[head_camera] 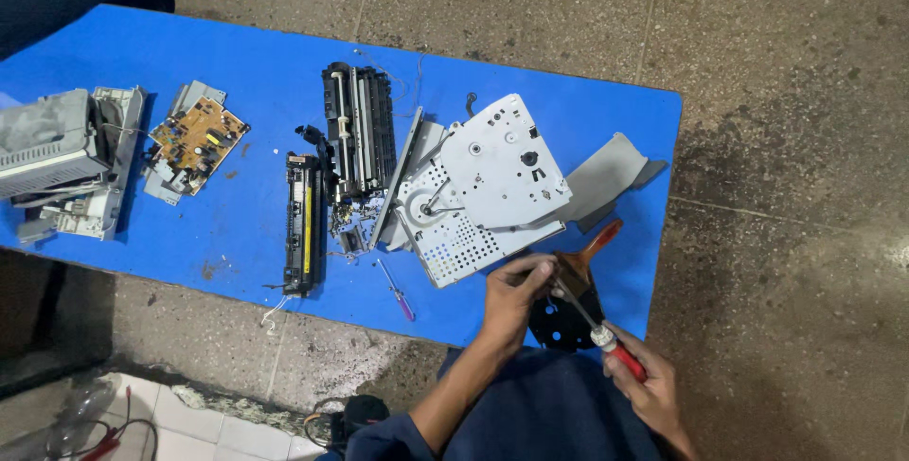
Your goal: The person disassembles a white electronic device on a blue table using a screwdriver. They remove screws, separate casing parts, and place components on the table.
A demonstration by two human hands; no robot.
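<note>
**Op:** Checking the head view: the printer was already well stripped. I judged the teardown more than half done, with parts spread over the blue table (237, 224). Left hand (511, 292) was pinched shut on the black round part (561, 321) at the table's near edge. Right hand (646, 383) was closed around the red-handled screwdriver (606, 340), its tip on that part.

**Lead:** What was left?

**Op:** By my read, the metal frame plate (483, 191) looked whole, gears on it. The grey housing (66, 163) at the far left was not fully apart either. I couldn't tell whether the screw was out.

**Lead:** Counts?

**Op:** 2 screwdrivers: the red 1 in hand, plus 1 purple-handled screwdriver (400, 294) lying loose on the table. 1 brown circuit board (197, 137). 1 fuser bar with a yellow strip (303, 224). 1 black roller assembly (358, 130). 1 paintbrush (595, 245) just beside the left hand. 1 grey plastic flap (611, 172) behind the plate.
</note>
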